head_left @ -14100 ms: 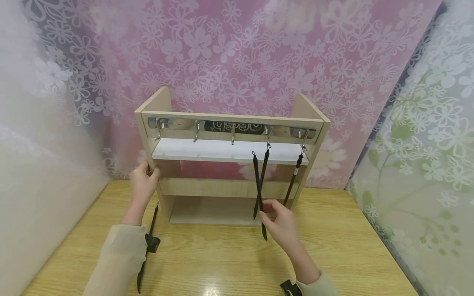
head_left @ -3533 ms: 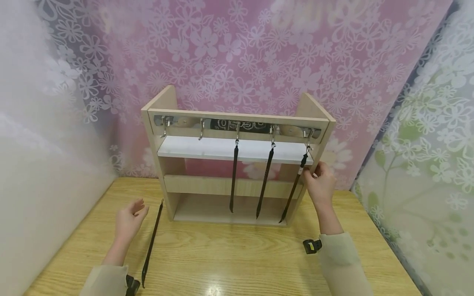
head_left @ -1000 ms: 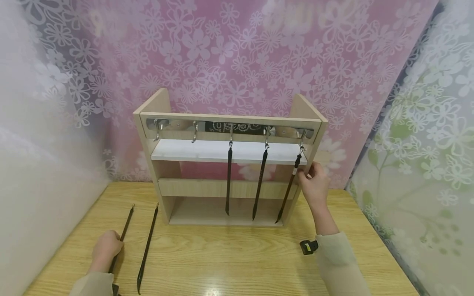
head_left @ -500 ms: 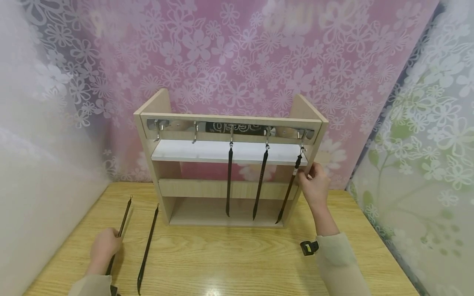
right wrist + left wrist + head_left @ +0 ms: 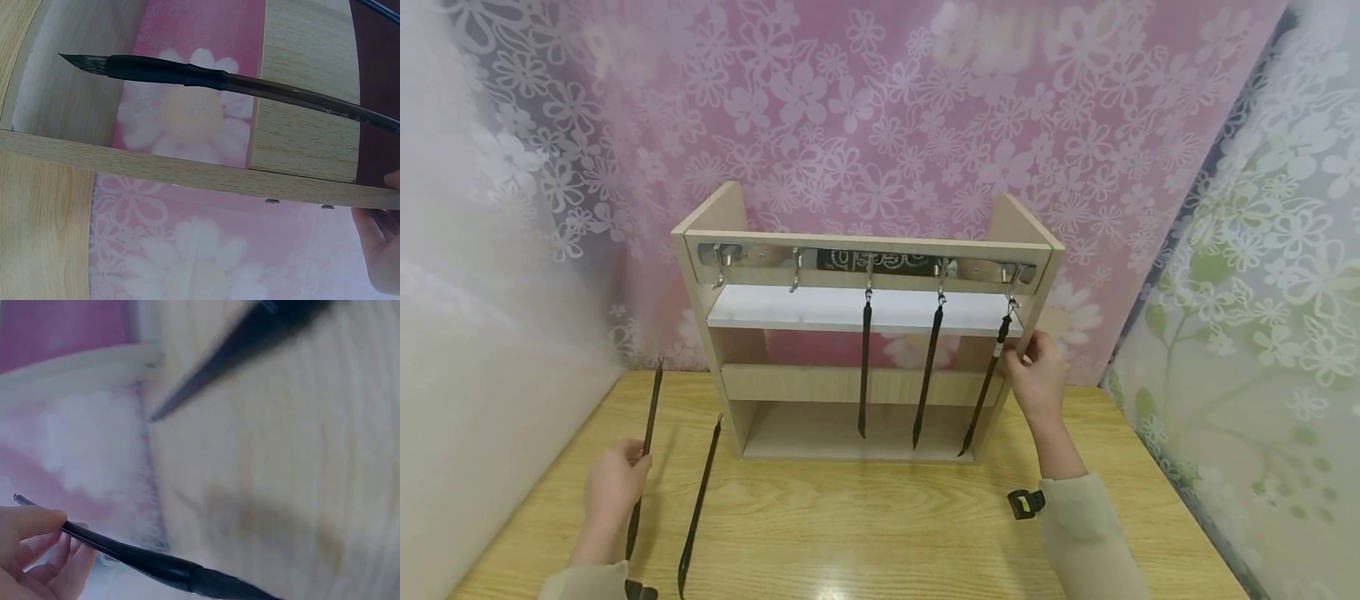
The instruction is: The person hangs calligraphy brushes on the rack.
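Observation:
My left hand [image 5: 615,483] pinches a dark calligraphy brush [image 5: 653,408] by its handle, loop end up and tip down, at the left of the table. In the left wrist view, thumb and fingers close on that brush [image 5: 137,556]. Another brush [image 5: 702,492] lies on the table just to its right. My right hand [image 5: 1039,379] grips the right side panel of a wooden shelf rack [image 5: 797,383]. From the rack's middle hook hangs one brush [image 5: 863,375]; a second brush [image 5: 928,375] and a third brush [image 5: 985,392] hang on the two hooks to its right.
A metal hook strip [image 5: 760,253] runs along the rack's front top. Its two left hooks, the far-left hook [image 5: 721,267] and its neighbour hook [image 5: 797,271], carry nothing. A white board [image 5: 805,307] sits below. Flowered sheeting [image 5: 880,125] stands behind the wooden table [image 5: 820,525].
Over the last second my left hand has raised its brush off the table, moving it forward and more upright. Earlier, a brush went onto the middle hook. My right hand stays on the rack's side.

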Demonstrator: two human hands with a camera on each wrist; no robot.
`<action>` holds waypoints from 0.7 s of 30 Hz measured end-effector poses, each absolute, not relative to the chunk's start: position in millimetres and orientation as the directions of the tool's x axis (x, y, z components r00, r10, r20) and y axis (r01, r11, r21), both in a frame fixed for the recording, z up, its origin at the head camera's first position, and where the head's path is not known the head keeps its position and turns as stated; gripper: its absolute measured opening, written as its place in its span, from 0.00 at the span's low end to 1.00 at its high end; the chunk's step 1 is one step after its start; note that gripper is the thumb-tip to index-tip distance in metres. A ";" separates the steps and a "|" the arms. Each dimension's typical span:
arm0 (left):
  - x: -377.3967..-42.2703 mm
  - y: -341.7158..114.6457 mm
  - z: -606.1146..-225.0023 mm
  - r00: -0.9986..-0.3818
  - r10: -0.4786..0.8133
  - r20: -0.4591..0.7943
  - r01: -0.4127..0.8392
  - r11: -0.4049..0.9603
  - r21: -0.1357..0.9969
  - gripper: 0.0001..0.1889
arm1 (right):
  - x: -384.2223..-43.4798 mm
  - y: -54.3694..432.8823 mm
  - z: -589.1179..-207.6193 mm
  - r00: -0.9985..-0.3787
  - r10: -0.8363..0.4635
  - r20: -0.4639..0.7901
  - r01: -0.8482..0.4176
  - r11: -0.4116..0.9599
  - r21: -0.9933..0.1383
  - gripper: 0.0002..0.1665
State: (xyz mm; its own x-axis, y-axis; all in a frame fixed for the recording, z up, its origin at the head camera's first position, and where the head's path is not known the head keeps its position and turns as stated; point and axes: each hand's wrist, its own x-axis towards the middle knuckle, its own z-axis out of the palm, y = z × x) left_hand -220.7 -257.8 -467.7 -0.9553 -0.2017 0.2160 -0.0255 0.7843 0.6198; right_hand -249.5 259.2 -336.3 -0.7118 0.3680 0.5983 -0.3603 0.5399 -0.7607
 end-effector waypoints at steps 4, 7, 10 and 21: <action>-238.5 -263.6 -494.3 -0.924 -0.226 0.309 0.027 0.767 0.641 0.15 | -248.9 257.9 -335.0 -0.716 0.367 0.594 -0.371 0.521 -0.769 0.15; -241.4 -259.2 -495.4 -0.917 -0.234 0.322 0.044 0.746 0.665 0.15 | -251.9 260.3 -338.3 -0.712 0.370 0.597 -0.374 0.520 -0.768 0.15; -228.5 -242.2 -470.6 -0.916 -0.240 0.321 0.053 0.722 0.690 0.15 | -252.5 261.1 -339.8 -0.709 0.373 0.599 -0.367 0.530 -0.764 0.15; -200.7 -198.7 -427.3 -0.838 -0.245 0.488 0.185 0.713 0.676 0.10 | -253.7 261.7 -340.4 -0.723 0.381 0.577 -0.344 0.526 -0.778 0.16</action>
